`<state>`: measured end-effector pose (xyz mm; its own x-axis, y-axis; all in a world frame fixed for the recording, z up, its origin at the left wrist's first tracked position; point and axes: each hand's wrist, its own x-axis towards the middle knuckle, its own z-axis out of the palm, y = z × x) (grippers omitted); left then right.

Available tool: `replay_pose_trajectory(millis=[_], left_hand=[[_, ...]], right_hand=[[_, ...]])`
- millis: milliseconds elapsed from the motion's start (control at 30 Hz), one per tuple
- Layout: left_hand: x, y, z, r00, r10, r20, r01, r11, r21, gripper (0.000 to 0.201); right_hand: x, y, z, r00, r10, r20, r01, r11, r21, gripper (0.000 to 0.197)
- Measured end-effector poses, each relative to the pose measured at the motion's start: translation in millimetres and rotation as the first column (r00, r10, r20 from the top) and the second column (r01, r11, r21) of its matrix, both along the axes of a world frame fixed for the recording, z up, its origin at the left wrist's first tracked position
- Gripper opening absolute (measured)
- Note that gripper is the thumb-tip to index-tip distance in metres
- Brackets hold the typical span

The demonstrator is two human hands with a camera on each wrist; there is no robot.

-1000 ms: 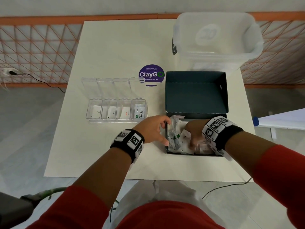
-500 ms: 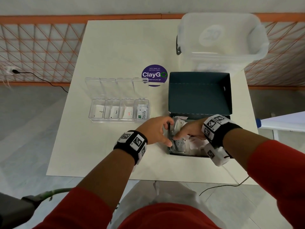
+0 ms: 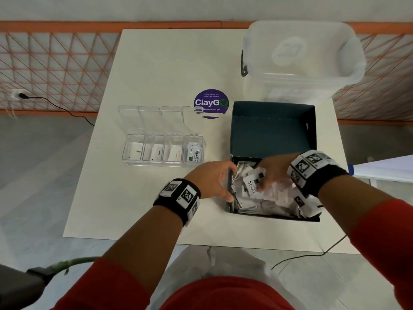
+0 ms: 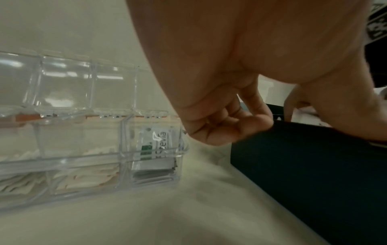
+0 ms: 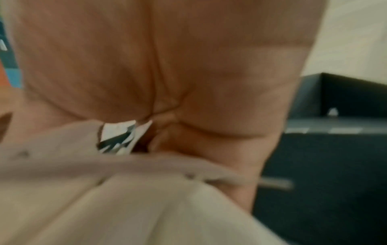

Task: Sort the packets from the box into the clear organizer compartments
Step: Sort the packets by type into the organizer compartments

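Packets (image 3: pixel 263 198), flat paper sachets, lie heaped in the dark card box (image 3: pixel 273 130) at the table's (image 3: pixel 156 63) near right. From my head, my right hand (image 3: pixel 271 170) pinches a Stevia sachet (image 3: pixel 251 185) over the heap; my left hand (image 3: pixel 211 179) curls on the box's left wall. My left wrist sees the clear, hard plastic organizer (image 4: pixel 83 157) left of that box. My right wrist shows blurred paper under my palm (image 5: pixel 188 82).

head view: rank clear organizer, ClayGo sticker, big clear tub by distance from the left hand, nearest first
1. clear organizer, just forward-left of the left hand.
2. ClayGo sticker, farther back on the table, straight ahead.
3. big clear tub, at the far right corner.
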<state>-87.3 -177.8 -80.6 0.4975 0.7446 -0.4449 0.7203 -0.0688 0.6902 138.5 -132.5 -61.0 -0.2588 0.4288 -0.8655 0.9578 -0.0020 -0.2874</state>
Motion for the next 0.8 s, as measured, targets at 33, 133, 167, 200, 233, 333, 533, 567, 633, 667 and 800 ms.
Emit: replay_pose_trajectory(millis=[33, 133, 167, 200, 233, 333, 533, 567, 633, 667, 800], left_hand=[[0.9, -1.0, 2.3, 1.0, 0.005, -0.002, -0.005, 0.999, 0.033, 0.072], [7.3, -3.2, 11.7, 0.996, 0.076, 0.043, -0.081, 0.988, 0.132, 0.079], [11.9, -4.0, 15.1, 0.993, 0.101, 0.068, -0.111, 0.981, 0.157, 0.082], [17.5, -4.6, 17.9, 0.987, 0.13, 0.097, -0.145, 0.975, 0.171, 0.084], [23.8, -5.0, 20.3, 0.979, 0.163, 0.125, -0.184, 0.968, 0.173, 0.085], [42.1, -3.4, 26.9, 0.957, 0.232, 0.176, -0.256, 0.959, 0.125, 0.08], [44.8, 4.9, 28.3, 0.959, 0.195, 0.206, -0.193, 0.981, -0.03, 0.044], [43.4, 5.1, 28.0, 0.954, 0.206, 0.216, -0.206, 0.978, -0.026, 0.04], [42.9, 5.2, 28.4, 0.943, 0.237, 0.233, -0.238, 0.971, -0.023, 0.04], [43.1, 5.5, 29.0, 0.936, 0.257, 0.241, -0.258, 0.966, -0.029, 0.04], [44.1, 7.3, 32.9, 0.928, 0.283, 0.242, -0.288, 0.957, -0.012, 0.057]], right_hand=[[6.9, 3.5, 4.4, 0.998, -0.044, -0.033, 0.044, 0.999, -0.004, 0.027], [22.8, 11.8, 15.2, 0.968, -0.174, -0.179, 0.17, 0.985, -0.038, 0.017], [26.5, 13.7, 17.2, 0.945, -0.219, -0.244, 0.211, 0.976, -0.058, 0.016], [28.8, 14.4, 19.0, 0.914, -0.268, -0.304, 0.253, 0.963, -0.089, 0.015], [29.3, 14.2, 20.0, 0.885, -0.306, -0.35, 0.283, 0.952, -0.117, 0.013], [23.1, 8.5, 19.3, 0.882, -0.254, -0.396, 0.236, 0.967, -0.095, 0.013], [7.6, 0.2, 17.1, 0.9, -0.193, -0.391, 0.213, 0.977, 0.009, 0.02], [6.6, -0.2, 17.3, 0.9, -0.193, -0.391, 0.218, 0.976, 0.02, 0.019], [5.4, -0.1, 18.0, 0.901, -0.191, -0.389, 0.225, 0.973, 0.043, 0.017], [5.0, 1.0, 18.3, 0.902, -0.187, -0.389, 0.225, 0.973, 0.056, 0.017], [7.4, 3.4, 20.7, 0.866, -0.25, -0.433, 0.304, 0.951, 0.059, 0.013]])
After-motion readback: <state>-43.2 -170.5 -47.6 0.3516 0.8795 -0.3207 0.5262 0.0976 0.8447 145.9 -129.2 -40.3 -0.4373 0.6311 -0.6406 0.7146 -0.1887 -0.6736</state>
